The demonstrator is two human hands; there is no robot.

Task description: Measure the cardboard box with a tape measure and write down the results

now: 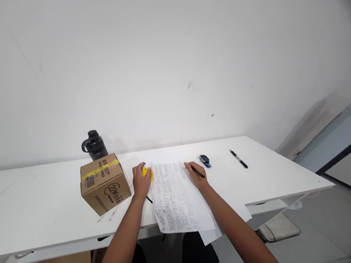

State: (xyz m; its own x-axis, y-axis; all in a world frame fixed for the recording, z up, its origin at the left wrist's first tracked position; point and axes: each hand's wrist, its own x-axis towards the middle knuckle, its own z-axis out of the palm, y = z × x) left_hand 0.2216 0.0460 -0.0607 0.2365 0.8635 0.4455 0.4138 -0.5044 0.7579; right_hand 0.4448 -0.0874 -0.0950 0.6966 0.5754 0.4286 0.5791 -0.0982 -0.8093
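Note:
A printed sheet of paper lies on the white table, its near end hanging over the front edge. My left hand is closed around a small yellow object at the sheet's upper left corner. At the sheet's upper right edge, my right hand rests with a black pen gripped in its fingers.
A taped cardboard box stands left of my left hand, with a black bottle behind it. A small blue object and a second black pen lie to the right. More white sheets lie under the printed one.

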